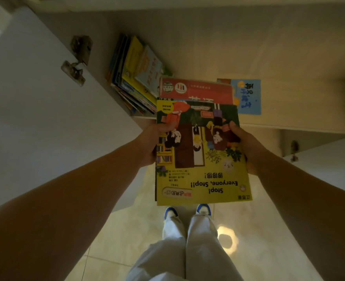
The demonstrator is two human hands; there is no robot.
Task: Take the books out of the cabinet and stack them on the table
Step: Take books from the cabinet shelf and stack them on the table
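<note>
I hold a yellow picture book, titled "Stop! Everyone, Stop!!", flat in front of me over the floor. My left hand grips its left edge and my right hand grips its right edge. Under it show a red book and a blue book; whether they are held with it or lie on the cabinet shelf I cannot tell. A leaning row of several colourful books stands at the shelf's left end. The table is not in view.
The open white cabinet door with metal hinges stands at my left. A second door is open at my right. Below are the tiled floor, my light trousers and blue-white shoes.
</note>
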